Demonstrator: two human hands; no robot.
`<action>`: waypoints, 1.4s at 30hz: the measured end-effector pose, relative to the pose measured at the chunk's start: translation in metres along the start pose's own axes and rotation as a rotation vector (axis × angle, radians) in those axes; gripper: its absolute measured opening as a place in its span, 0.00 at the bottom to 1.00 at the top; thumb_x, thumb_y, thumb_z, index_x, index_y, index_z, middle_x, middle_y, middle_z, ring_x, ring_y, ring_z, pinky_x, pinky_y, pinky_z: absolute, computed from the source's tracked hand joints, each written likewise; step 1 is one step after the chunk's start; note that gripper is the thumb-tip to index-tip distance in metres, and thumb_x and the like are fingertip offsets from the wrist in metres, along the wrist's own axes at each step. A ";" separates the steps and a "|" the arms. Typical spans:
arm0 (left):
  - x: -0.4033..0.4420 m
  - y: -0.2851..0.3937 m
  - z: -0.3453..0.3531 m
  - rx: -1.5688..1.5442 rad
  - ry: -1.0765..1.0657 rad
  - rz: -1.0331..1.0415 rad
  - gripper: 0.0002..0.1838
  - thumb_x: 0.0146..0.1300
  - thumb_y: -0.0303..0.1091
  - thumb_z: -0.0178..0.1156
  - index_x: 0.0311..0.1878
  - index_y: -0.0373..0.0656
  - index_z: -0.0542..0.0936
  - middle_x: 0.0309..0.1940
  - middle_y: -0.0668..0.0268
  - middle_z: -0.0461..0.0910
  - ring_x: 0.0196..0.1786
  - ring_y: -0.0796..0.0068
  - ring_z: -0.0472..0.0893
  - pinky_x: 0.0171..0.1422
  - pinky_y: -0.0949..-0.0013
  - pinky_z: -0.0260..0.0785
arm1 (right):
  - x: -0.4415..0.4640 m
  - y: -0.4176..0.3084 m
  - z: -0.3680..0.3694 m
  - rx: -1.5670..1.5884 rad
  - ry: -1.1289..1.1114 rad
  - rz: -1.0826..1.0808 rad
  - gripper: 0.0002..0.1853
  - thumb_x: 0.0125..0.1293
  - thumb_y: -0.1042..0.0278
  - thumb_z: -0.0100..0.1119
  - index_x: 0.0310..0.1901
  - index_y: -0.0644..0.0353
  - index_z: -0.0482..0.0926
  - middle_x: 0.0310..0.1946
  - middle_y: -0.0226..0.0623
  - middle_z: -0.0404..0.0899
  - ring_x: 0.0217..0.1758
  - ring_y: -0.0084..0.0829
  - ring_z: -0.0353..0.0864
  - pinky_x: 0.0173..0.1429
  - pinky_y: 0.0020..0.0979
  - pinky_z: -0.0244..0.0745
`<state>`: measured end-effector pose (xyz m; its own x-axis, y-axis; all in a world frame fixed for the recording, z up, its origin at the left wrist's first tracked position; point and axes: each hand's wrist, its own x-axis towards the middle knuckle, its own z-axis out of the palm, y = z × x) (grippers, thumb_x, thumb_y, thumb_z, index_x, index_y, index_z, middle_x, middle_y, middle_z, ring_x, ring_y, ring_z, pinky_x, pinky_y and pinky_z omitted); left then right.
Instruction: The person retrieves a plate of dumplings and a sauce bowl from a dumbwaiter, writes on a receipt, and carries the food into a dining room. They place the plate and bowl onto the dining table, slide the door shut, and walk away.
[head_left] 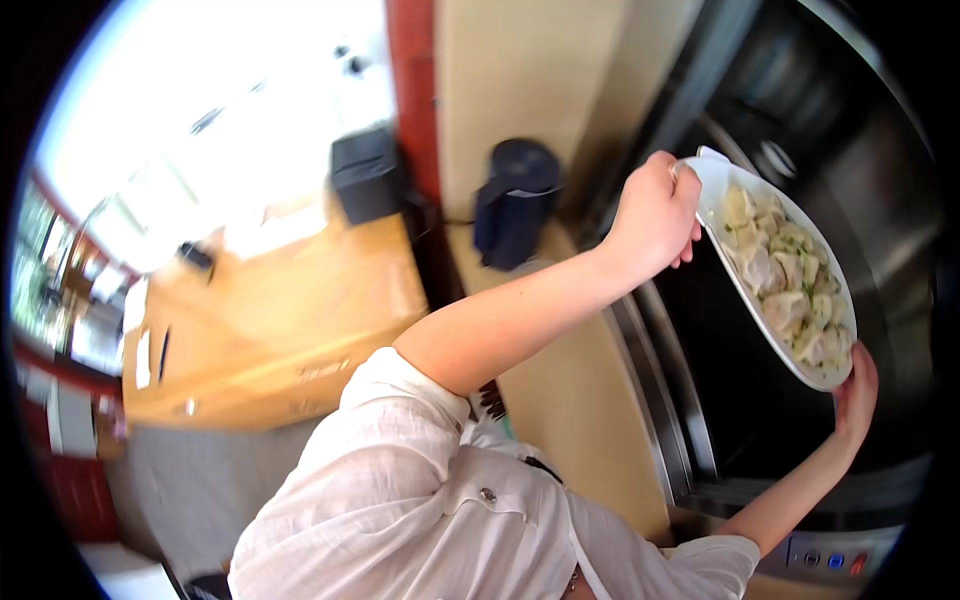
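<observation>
A white oval serving dish of dumplings sprinkled with chopped green herbs is held up between my two hands. My left hand closes on the dish's upper-left end, thumb on the rim. At the lower-right end, my right hand grips the rim, with part of its fingers hidden by the dish. Behind and beneath the dish is a dark, glossy appliance surface with metal trim.
A pale counter runs beside the appliance, with a dark blue pitcher-like container on it. Left of it is a wooden table bearing a black box. Coloured buttons line a panel at lower right.
</observation>
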<state>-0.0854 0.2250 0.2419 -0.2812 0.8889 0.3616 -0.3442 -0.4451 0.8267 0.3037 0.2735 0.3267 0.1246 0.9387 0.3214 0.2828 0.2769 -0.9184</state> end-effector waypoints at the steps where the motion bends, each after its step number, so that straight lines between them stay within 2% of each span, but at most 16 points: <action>1: -0.068 0.003 -0.041 0.002 0.059 -0.024 0.14 0.68 0.36 0.40 0.41 0.32 0.68 0.20 0.61 0.74 0.13 0.77 0.71 0.15 0.74 0.63 | -0.054 0.016 0.027 -0.034 -0.049 0.003 0.23 0.66 0.59 0.53 0.57 0.67 0.69 0.45 0.38 0.77 0.42 0.25 0.80 0.35 0.24 0.78; 5: -0.258 0.024 -0.170 0.000 0.290 -0.032 0.16 0.70 0.40 0.43 0.47 0.34 0.68 0.21 0.63 0.75 0.14 0.78 0.72 0.14 0.77 0.62 | -0.215 0.038 0.128 -0.036 -0.295 0.023 0.23 0.67 0.59 0.52 0.57 0.67 0.69 0.45 0.38 0.78 0.42 0.24 0.80 0.38 0.22 0.77; 6: -0.295 0.029 -0.200 0.017 0.323 -0.033 0.17 0.71 0.40 0.43 0.50 0.34 0.67 0.21 0.62 0.76 0.14 0.79 0.72 0.14 0.77 0.62 | -0.257 0.037 0.154 -0.031 -0.315 0.007 0.24 0.66 0.59 0.53 0.57 0.69 0.69 0.42 0.38 0.79 0.36 0.22 0.80 0.31 0.21 0.77; 12: -0.500 0.071 -0.406 0.180 0.620 -0.059 0.19 0.71 0.41 0.42 0.56 0.36 0.66 0.23 0.60 0.74 0.15 0.77 0.71 0.16 0.76 0.65 | -0.476 0.078 0.343 -0.022 -0.686 0.054 0.19 0.71 0.62 0.44 0.55 0.68 0.70 0.40 0.35 0.78 0.33 0.20 0.79 0.29 0.21 0.75; 18: -0.595 0.076 -0.694 0.202 0.757 -0.096 0.20 0.71 0.41 0.41 0.58 0.36 0.64 0.26 0.58 0.76 0.16 0.75 0.73 0.18 0.75 0.67 | -0.628 0.133 0.632 0.212 -0.981 0.162 0.17 0.71 0.64 0.43 0.53 0.66 0.70 0.35 0.36 0.79 0.28 0.24 0.81 0.29 0.24 0.80; 23: -0.598 0.098 -0.950 0.172 0.883 -0.145 0.21 0.71 0.40 0.42 0.60 0.36 0.63 0.27 0.55 0.77 0.20 0.73 0.76 0.21 0.74 0.71 | -0.711 0.144 0.900 0.156 -1.083 0.213 0.15 0.70 0.65 0.42 0.52 0.66 0.70 0.34 0.35 0.78 0.29 0.24 0.81 0.29 0.25 0.80; 29: -0.545 0.080 -0.903 0.159 0.904 -0.172 0.18 0.70 0.41 0.45 0.55 0.39 0.66 0.24 0.59 0.77 0.18 0.74 0.75 0.21 0.75 0.71 | -0.639 0.148 0.874 0.157 -1.048 0.272 0.16 0.70 0.65 0.43 0.52 0.65 0.70 0.35 0.37 0.78 0.29 0.28 0.81 0.26 0.28 0.80; 31: -0.513 0.078 -0.861 0.215 0.908 -0.188 0.16 0.70 0.43 0.44 0.49 0.39 0.68 0.23 0.61 0.77 0.17 0.76 0.74 0.20 0.77 0.70 | -0.591 0.143 0.852 0.176 -1.064 0.197 0.15 0.70 0.63 0.44 0.51 0.64 0.71 0.35 0.37 0.77 0.31 0.28 0.80 0.24 0.28 0.80; 32: -0.483 0.076 -0.833 0.258 0.904 -0.184 0.18 0.70 0.44 0.43 0.50 0.39 0.68 0.23 0.62 0.77 0.17 0.78 0.74 0.20 0.77 0.69 | -0.550 0.142 0.839 0.102 -1.092 0.035 0.15 0.69 0.62 0.44 0.50 0.63 0.71 0.35 0.36 0.77 0.31 0.27 0.80 0.23 0.27 0.79; 33: -0.453 0.070 -0.803 0.229 0.938 -0.184 0.19 0.70 0.46 0.43 0.49 0.39 0.69 0.24 0.61 0.77 0.17 0.78 0.74 0.19 0.77 0.70 | -0.513 0.132 0.820 0.100 -1.141 0.206 0.16 0.68 0.60 0.46 0.50 0.63 0.71 0.34 0.36 0.77 0.28 0.26 0.79 0.22 0.27 0.78; 35: -0.416 0.069 -0.752 0.220 0.969 -0.179 0.18 0.71 0.45 0.42 0.49 0.39 0.70 0.24 0.61 0.77 0.17 0.78 0.74 0.19 0.77 0.70 | -0.452 0.100 0.776 -0.092 -1.206 0.118 0.17 0.66 0.58 0.51 0.47 0.63 0.73 0.27 0.36 0.78 0.23 0.24 0.78 0.25 0.26 0.75; 37: -0.387 0.051 -0.719 0.226 0.977 -0.187 0.23 0.68 0.53 0.44 0.50 0.41 0.70 0.24 0.62 0.77 0.17 0.77 0.74 0.18 0.77 0.70 | -0.369 0.067 0.722 -0.099 -1.107 -0.190 0.14 0.63 0.60 0.55 0.40 0.64 0.77 0.25 0.36 0.78 0.23 0.25 0.78 0.29 0.26 0.74; 38: -0.372 0.047 -0.705 0.230 0.959 -0.182 0.23 0.68 0.53 0.44 0.50 0.41 0.70 0.24 0.62 0.77 0.17 0.77 0.74 0.18 0.77 0.70 | -0.326 0.033 0.686 -0.061 -0.983 -0.236 0.12 0.62 0.61 0.56 0.37 0.63 0.77 0.24 0.36 0.79 0.23 0.24 0.78 0.31 0.26 0.74; 39: -0.355 0.046 -0.690 0.152 1.025 -0.300 0.25 0.68 0.55 0.43 0.49 0.40 0.70 0.25 0.62 0.77 0.18 0.77 0.74 0.18 0.78 0.69 | -0.273 0.008 0.648 -0.024 -0.859 -0.280 0.11 0.61 0.62 0.57 0.34 0.63 0.78 0.24 0.35 0.79 0.24 0.24 0.78 0.33 0.26 0.74; 40: -0.337 0.042 -0.670 0.069 1.102 -0.418 0.27 0.67 0.58 0.42 0.47 0.40 0.71 0.26 0.62 0.77 0.19 0.77 0.74 0.17 0.79 0.67 | -0.201 0.014 0.618 0.003 -0.650 -0.489 0.09 0.61 0.65 0.57 0.34 0.62 0.79 0.23 0.33 0.79 0.24 0.23 0.78 0.33 0.24 0.73; 42: -0.291 0.028 -0.628 0.287 1.333 -0.307 0.31 0.65 0.62 0.41 0.47 0.40 0.73 0.28 0.63 0.77 0.20 0.77 0.72 0.19 0.79 0.65 | -0.063 -0.041 0.517 -0.052 -0.330 -0.511 0.06 0.61 0.68 0.57 0.34 0.61 0.79 0.23 0.32 0.79 0.25 0.21 0.79 0.31 0.23 0.73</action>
<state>-0.5758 -0.1144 -0.1111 -0.9147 0.1029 -0.3909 -0.3988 -0.0727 0.9142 -0.2080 0.3092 0.2251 -0.3382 0.7063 0.6218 0.2759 0.7062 -0.6521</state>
